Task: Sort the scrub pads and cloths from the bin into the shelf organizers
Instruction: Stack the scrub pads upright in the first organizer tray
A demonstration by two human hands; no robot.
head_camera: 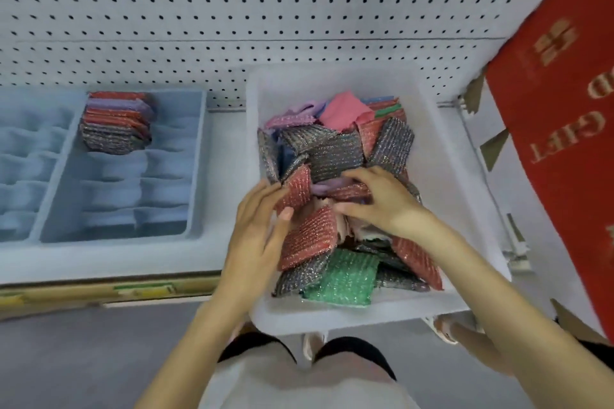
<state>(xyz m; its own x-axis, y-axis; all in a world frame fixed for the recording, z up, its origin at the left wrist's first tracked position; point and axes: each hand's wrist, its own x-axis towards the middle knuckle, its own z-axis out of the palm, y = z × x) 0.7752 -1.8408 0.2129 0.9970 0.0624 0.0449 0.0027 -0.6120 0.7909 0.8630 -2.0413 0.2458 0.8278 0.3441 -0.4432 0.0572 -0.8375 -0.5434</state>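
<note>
Left hand (pixel 262 222) and right hand (pixel 382 201) grip pads (pixel 297 188) in the bin (pixel 365 312); the organizer (pixel 196 159) holds a stack (pixel 116 124).

1 wide-angle head-worn camera looks steeply down and forward, close above the bin (pixel 442 176) on the shelf (pixel 99 259).

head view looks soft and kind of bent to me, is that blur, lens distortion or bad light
Head view: wide-angle distortion, the pegboard holes stretch into slanted ovals toward the sides. Head view: soft all over, the glitter on the red scrub pad in the left hand smears. Head view: light is flat and even, faint shadows inside the bin, no glare.
</note>
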